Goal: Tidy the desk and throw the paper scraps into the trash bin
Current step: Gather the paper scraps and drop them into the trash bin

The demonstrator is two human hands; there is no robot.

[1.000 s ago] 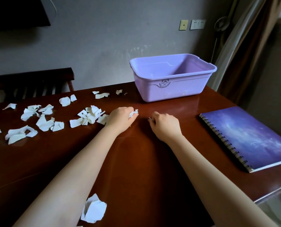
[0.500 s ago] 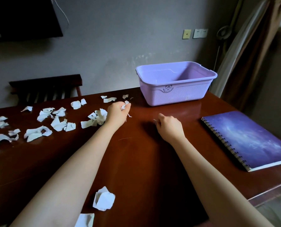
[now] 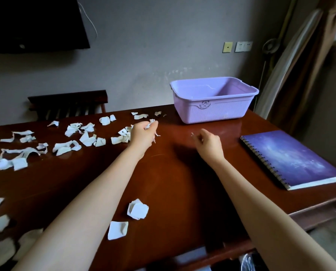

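Observation:
My left hand (image 3: 142, 134) hovers above the dark wooden desk (image 3: 182, 173) and grips a small wad of white paper scraps (image 3: 152, 122); bits stick out above and below the fist. My right hand (image 3: 209, 143) is raised to the right of it and pinches a tiny scrap (image 3: 192, 134) at its fingertips. A lilac plastic bin (image 3: 214, 98) stands at the desk's far edge, beyond both hands. Several torn white scraps (image 3: 73, 137) lie spread over the left half of the desk. Two crumpled pieces (image 3: 137, 209) lie near me between my forearms.
A purple spiral notebook (image 3: 292, 157) lies flat at the right of the desk. A dark wooden chair back (image 3: 67, 104) stands behind the desk's far left edge. A curtain (image 3: 300, 55) hangs at the right, and a dark screen (image 3: 34, 22) is on the wall.
Both hands have lifted off the desk and moved farther out toward the bin, the left one still holding its scraps. My view has tilted up and back.

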